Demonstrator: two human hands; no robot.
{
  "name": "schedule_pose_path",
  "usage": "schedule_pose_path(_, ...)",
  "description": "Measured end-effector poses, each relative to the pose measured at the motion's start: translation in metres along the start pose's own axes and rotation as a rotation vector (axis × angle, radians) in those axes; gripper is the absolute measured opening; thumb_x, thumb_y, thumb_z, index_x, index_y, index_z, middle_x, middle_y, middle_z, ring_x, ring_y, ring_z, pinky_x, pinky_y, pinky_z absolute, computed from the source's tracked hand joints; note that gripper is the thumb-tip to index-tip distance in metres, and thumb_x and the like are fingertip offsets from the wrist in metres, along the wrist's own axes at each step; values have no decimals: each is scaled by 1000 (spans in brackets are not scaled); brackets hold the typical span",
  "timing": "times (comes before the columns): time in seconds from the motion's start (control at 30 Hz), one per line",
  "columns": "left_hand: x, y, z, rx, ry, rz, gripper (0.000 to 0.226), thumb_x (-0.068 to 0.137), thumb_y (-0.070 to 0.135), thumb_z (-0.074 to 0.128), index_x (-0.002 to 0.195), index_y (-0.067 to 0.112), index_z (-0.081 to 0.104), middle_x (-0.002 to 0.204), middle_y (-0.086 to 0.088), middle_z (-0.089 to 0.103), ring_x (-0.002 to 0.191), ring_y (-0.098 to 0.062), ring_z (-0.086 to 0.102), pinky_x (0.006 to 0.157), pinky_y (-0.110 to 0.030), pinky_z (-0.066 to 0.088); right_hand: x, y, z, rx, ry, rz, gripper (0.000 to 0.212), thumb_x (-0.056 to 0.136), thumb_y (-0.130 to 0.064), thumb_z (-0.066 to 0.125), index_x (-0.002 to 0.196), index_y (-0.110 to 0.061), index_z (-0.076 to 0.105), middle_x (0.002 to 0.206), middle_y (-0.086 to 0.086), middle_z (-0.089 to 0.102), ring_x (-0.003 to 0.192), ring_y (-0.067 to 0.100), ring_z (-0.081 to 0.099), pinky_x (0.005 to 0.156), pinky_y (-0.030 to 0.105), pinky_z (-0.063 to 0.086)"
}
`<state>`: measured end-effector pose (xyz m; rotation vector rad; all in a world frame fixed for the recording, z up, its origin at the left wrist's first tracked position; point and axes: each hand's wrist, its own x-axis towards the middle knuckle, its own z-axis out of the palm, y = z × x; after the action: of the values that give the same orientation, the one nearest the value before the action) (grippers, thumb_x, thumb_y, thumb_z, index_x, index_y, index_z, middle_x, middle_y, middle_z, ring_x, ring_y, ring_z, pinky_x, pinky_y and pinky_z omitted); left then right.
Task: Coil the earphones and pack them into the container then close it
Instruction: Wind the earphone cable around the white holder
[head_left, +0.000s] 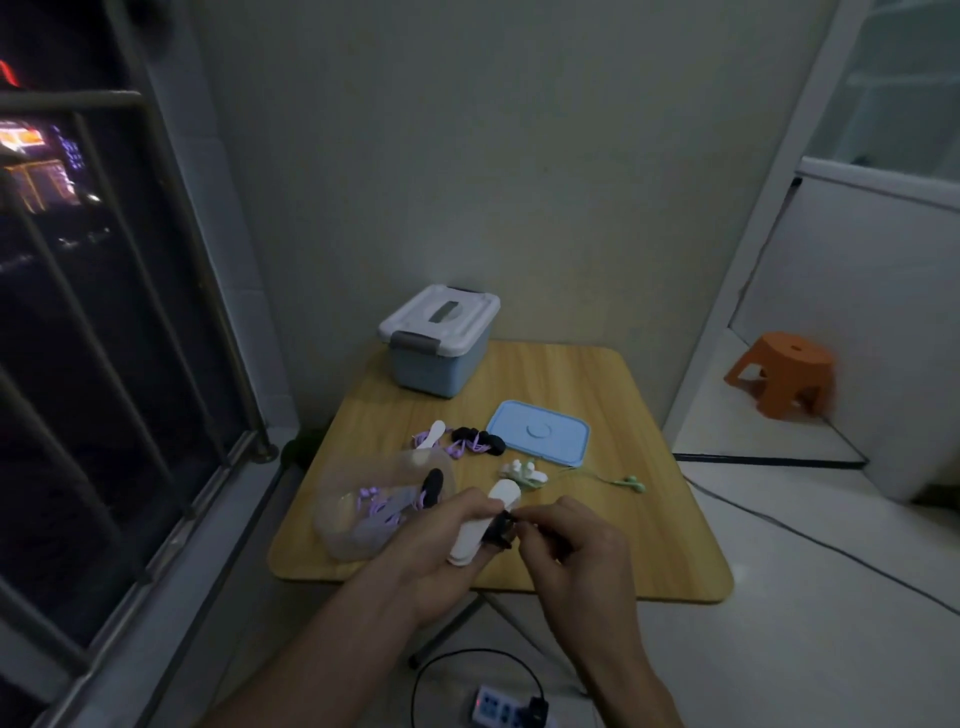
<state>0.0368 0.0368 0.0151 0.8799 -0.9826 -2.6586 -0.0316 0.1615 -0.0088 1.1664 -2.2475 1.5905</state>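
Earphones (500, 526) — a black set — sit wound around a white winder card (480, 527) held above the near edge of the wooden table (597, 519), between the person's two hands.

At the table's near left corner lies a clear container (363, 512), open on top, with purple earphones (379, 512) and a black winder (432, 487) inside it. Just beyond it, toward the middle of the table, a white winder with purple cord (432, 435) lies beside a black bundle with purple cord (475, 441).

The left hand (441, 551) comes up from the lower left with the forearm angled toward the table; its fingers are curled around the white card, thumb on top, gripping it along its length. The card tilts up and away, its rounded far end clear of the fingers.

The right hand (576, 551) reaches in from the lower right, wrist bent inward, thumb and forefinger pinched together on the black cord right at the card's edge (the other fingers are folded under and partly hidden).

Farther back, a blue storage box (436, 345) with a white latched lid stands at the far left corner. A light blue lid (540, 432) lies flat right of centre, and near it a white and green bundle (524, 474) trails green earbuds (635, 484) toward the right edge.
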Motion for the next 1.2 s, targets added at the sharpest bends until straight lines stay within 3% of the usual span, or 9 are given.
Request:
schedule_pose_path(0.23,-8,4,-10,-81,-125,-136,16,94,8,46,109,2,45,85,-15,53,77,-25,53,70,-37,54,-7,-5,6,-81,-52,-19,20,80,-11,71,87,-28,78,70,-12,63,65,6,58,57,19,41)
schedule_pose_path(0.33,-5,3,-11,-90,-89,-139,10,96,12,47,101,3,49,79,-13,53,71,-22,52,65,-36,52,-12,-8,9,-107,-54,-57,20,80,-15,71,94,-28,78,69,-14,58,64,0,55,57,10,36)
schedule_pose_path(0.43,-8,3,-11,-155,-125,-161,12,90,12,56,81,8,50,77,-9,48,70,-18,47,71,-32,46,-13,-10,10,-120,-30,-69,19,80,-12,74,95,-24,79,69,-13,58,64,-1,55,58,9,36)
schedule_pose_path(0.57,-14,4,-10,-241,-147,-170,8,82,10,59,81,5,53,80,-12,50,75,-21,48,91,-34,40,-15,-9,11,-124,-6,-46,22,78,-7,78,92,-23,78,69,-13,59,65,1,56,58,10,37)
schedule_pose_path(0.8,-20,8,5,-318,42,-31,16,99,9,48,105,-4,56,101,-20,53,83,-29,56,72,-42,48,-22,-15,10,-36,55,23,15,75,-12,77,76,-26,74,62,-9,60,56,4,53,51,17,41)
schedule_pose_path(0.87,-21,8,7,-287,46,8,13,98,7,49,103,-2,56,96,-18,54,81,-27,55,72,-40,50,-26,-17,9,20,50,112,21,74,-7,77,74,-27,74,61,-7,64,55,9,57,50,27,48)
schedule_pose_path(1.0,-22,10,9,-226,41,74,8,97,7,50,95,1,56,77,-11,53,72,-20,53,78,-35,49,-30,-22,5,131,4,307,22,73,-2,79,66,-21,74,52,-13,62,50,2,56,51,13,43)
schedule_pose_path(1.13,-19,11,8,-167,55,184,22,95,6,54,116,2,56,79,-9,59,73,-18,57,77,-33,50,-31,-29,5,213,-10,450,19,74,-7,80,63,-22,75,48,-4,62,48,6,56,56,43,55)
schedule_pose_path(1.2,-19,11,7,-115,90,245,32,90,3,60,122,1,57,86,-9,63,74,-17,59,68,-29,52,-31,-29,5,193,-1,443,22,74,-7,80,61,-24,74,49,-5,63,48,5,56,56,40,54)
